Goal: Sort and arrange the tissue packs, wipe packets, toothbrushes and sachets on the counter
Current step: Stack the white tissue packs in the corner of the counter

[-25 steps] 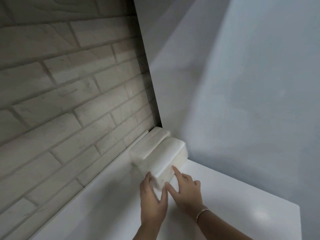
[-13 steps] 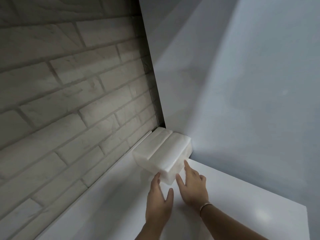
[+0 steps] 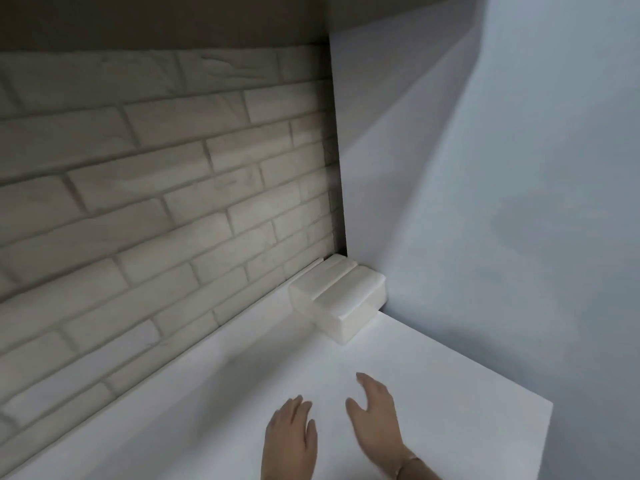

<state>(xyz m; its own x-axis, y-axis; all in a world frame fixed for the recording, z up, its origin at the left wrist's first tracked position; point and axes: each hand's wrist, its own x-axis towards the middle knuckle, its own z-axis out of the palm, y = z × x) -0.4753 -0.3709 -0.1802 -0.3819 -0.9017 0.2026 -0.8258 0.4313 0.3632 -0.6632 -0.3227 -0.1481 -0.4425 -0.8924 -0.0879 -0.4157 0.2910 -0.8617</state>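
Note:
Two white tissue packs lie side by side in the far corner of the white counter (image 3: 214,403). The rear tissue pack (image 3: 320,280) lies along the brick wall; the front tissue pack (image 3: 349,303) touches it and the plain side wall. My left hand (image 3: 291,438) and my right hand (image 3: 375,417) hover over the counter well short of the packs, fingers straight and relaxed, holding nothing. No wipe packets, toothbrushes or sachets are in view.
A pale brick wall (image 3: 156,209) runs along the counter's back. A plain white wall (image 3: 502,202) closes the right side. The counter's front right edge (image 3: 543,431) drops off near my right wrist.
Both hands have let go of the front tissue pack and drawn back toward me. The pack now rests against the corner beside the rear pack.

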